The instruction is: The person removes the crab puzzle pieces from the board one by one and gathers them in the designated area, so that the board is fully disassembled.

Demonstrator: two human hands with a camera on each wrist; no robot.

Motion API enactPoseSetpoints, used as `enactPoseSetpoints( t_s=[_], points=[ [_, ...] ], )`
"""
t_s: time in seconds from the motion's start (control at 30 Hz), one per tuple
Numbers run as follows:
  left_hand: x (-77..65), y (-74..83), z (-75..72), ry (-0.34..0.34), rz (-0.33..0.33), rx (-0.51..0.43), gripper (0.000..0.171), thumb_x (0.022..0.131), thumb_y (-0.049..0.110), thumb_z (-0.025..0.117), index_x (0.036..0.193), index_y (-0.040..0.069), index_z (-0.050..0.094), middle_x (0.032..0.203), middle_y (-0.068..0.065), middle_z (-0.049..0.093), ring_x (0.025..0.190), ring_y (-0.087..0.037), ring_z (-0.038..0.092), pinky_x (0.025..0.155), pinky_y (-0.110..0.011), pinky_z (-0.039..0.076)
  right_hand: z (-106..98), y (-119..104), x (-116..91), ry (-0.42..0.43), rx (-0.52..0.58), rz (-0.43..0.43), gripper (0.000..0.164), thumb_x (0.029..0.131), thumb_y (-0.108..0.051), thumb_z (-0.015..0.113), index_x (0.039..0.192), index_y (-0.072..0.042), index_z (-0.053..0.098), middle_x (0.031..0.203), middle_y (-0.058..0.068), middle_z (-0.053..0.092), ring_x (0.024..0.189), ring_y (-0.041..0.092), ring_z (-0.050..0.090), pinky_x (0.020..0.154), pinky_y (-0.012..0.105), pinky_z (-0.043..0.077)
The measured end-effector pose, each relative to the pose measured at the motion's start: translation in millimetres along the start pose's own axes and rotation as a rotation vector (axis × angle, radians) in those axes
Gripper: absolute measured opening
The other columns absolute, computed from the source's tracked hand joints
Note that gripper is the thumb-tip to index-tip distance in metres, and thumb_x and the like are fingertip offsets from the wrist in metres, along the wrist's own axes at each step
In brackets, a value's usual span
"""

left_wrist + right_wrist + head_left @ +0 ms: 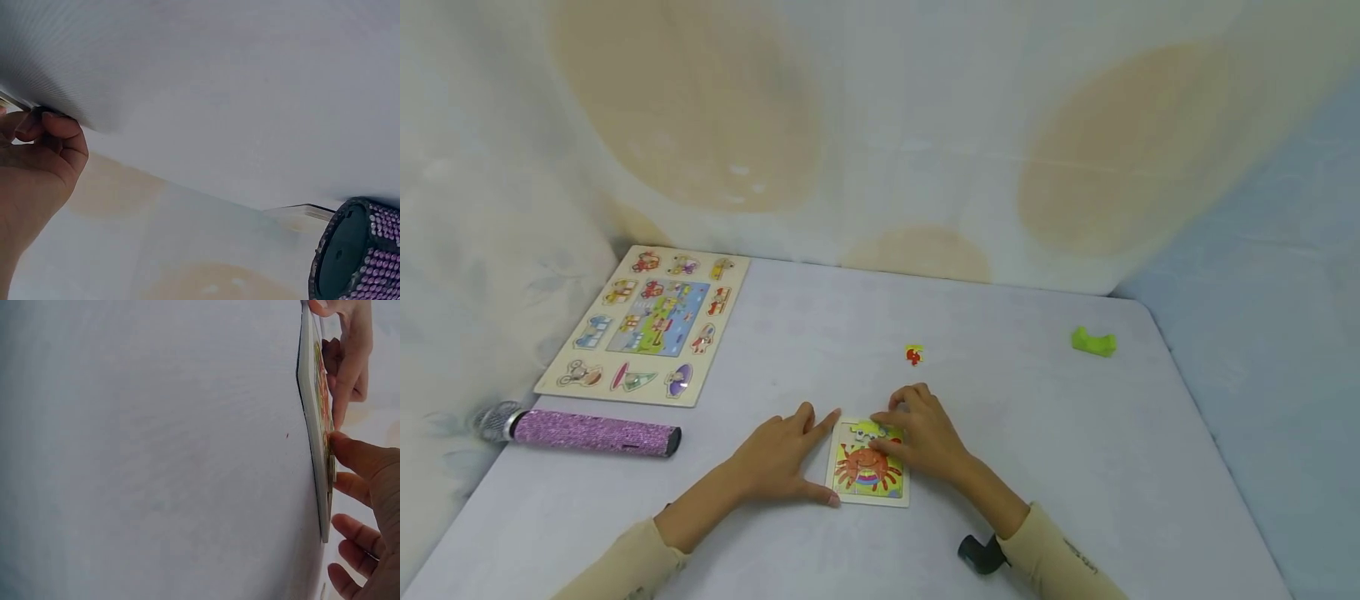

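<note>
A small jigsaw puzzle board with a red crab picture lies flat on the table in the head view. My left hand steadies its left side, thumb at the near corner and index finger at the far corner, the other fingers folded. Over the board's upper right, my right hand pinches a puzzle piece between thumb and index finger, close over the board in the right wrist view. Its other fingers are bent. A loose puzzle piece, red and yellow, lies beyond the board.
A large wooden picture board lies at the back left, with a purple glittery microphone in front of it. A bright green object sits at the back right. A black object shows beside the right forearm. Curtains enclose the table.
</note>
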State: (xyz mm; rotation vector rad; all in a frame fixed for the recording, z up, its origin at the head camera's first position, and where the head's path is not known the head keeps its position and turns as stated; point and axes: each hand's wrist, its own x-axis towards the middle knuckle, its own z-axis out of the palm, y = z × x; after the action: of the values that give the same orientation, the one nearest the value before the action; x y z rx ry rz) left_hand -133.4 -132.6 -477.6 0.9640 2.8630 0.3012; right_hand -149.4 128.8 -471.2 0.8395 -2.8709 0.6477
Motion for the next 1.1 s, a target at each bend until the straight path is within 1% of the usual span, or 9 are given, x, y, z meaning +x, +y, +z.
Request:
enactPoseSetpoints(
  t_s=[0.13, 0.3, 0.4, 0.53, 0.6, 0.67, 0.77, 0.87, 1.1],
  points=[
    [1.3, 0.5, -1.3, 0.006, 0.001, -0.001, 0.118, 0.063, 0.094, 0.054, 0.152, 0.018, 0.042, 0.099, 0.003, 0.038, 0.067, -0.008, 0.035, 0.062, -0.023, 0.029, 0, 4, 2, 0.023, 0.01, -0.001, 0.037, 0.081, -0.041, 0.081, 0.11, -0.019, 0.079, 0.103, 0.0, 0.057, 0.102, 0.019, 0.044, 0.086, 0.035, 0.042],
    [3.3, -0.1, -2.0, 0.018, 0.01, 0.006, 0.117, 0.063, 0.094, 0.053, 0.152, 0.017, 0.043, 0.098, 0.003, 0.037, 0.066, -0.008, 0.035, 0.061, -0.023, 0.028, -2, 11, 5, 0.027, -0.002, -0.048, 0.036, 0.081, -0.041, 0.081, 0.11, -0.02, 0.079, 0.1, -0.001, 0.053, 0.101, 0.018, 0.043, 0.086, 0.033, 0.04],
    [4.2, -0.9, -1.3, 0.024, 0.017, -0.002, 0.117, 0.063, 0.094, 0.053, 0.151, 0.017, 0.043, 0.097, 0.003, 0.038, 0.066, -0.009, 0.034, 0.06, -0.023, 0.028, -7, 16, 7, 0.023, -0.016, -0.082, 0.037, 0.081, -0.042, 0.081, 0.111, -0.02, 0.078, 0.099, -0.001, 0.052, 0.101, 0.019, 0.043, 0.085, 0.034, 0.04],
    [4.9, -0.8, -0.1, 0.019, 0.012, -0.004, 0.117, 0.063, 0.094, 0.051, 0.152, 0.019, 0.042, 0.099, 0.004, 0.039, 0.067, -0.008, 0.034, 0.06, -0.022, 0.028, -20, 29, 11, 0.027, -0.045, -0.081, 0.038, 0.081, -0.043, 0.081, 0.111, -0.021, 0.078, 0.099, -0.002, 0.05, 0.101, 0.02, 0.044, 0.084, 0.034, 0.039],
    [4.7, -0.8, 0.4, 0.024, 0.015, 0.0, 0.117, 0.063, 0.095, 0.051, 0.152, 0.019, 0.042, 0.099, 0.004, 0.039, 0.066, -0.008, 0.034, 0.06, -0.022, 0.027, -28, 40, 12, 0.04, -0.062, -0.064, 0.037, 0.08, -0.041, 0.082, 0.11, -0.021, 0.078, 0.098, -0.001, 0.05, 0.101, 0.021, 0.044, 0.084, 0.034, 0.039],
    [3.9, -1.0, 0.5, 0.032, 0.018, 0.002, 0.117, 0.063, 0.094, 0.052, 0.152, 0.019, 0.043, 0.099, 0.004, 0.039, 0.065, -0.008, 0.033, 0.059, -0.022, 0.026, -36, 53, 12, 0.054, -0.056, -0.038, 0.036, 0.078, -0.038, 0.084, 0.109, -0.019, 0.079, 0.098, 0.0, 0.052, 0.1, 0.024, 0.045, 0.083, 0.035, 0.039],
    [1.9, -1.3, 0.7, 0.044, 0.021, 0.001, 0.116, 0.063, 0.094, 0.052, 0.151, 0.018, 0.044, 0.097, 0.005, 0.038, 0.065, -0.008, 0.032, 0.059, -0.021, 0.025, -48, 72, 13, 0.053, -0.011, 0.03, 0.036, 0.078, -0.034, 0.085, 0.108, -0.015, 0.079, 0.098, 0.003, 0.053, 0.101, 0.028, 0.046, 0.083, 0.038, 0.039],
    [0.2, -1.3, 1.1, 0.05, 0.016, -0.009, 0.116, 0.063, 0.094, 0.052, 0.151, 0.018, 0.045, 0.097, 0.005, 0.038, 0.065, -0.008, 0.032, 0.059, -0.021, 0.025, -57, 87, 14, 0.032, 0.019, 0.107, 0.036, 0.08, -0.032, 0.083, 0.111, -0.014, 0.078, 0.098, 0.005, 0.053, 0.103, 0.029, 0.045, 0.083, 0.039, 0.038],
    [-0.9, -0.3, 2.8, 0.041, 0.012, -0.026, 0.115, 0.063, 0.093, 0.054, 0.151, 0.019, 0.044, 0.099, 0.005, 0.039, 0.066, -0.008, 0.032, 0.059, -0.021, 0.026, -66, 118, 19, 0.009, -0.043, 0.193, 0.04, 0.082, -0.035, 0.08, 0.115, -0.014, 0.075, 0.103, 0.009, 0.055, 0.106, 0.031, 0.045, 0.088, 0.044, 0.038]
  ],
)
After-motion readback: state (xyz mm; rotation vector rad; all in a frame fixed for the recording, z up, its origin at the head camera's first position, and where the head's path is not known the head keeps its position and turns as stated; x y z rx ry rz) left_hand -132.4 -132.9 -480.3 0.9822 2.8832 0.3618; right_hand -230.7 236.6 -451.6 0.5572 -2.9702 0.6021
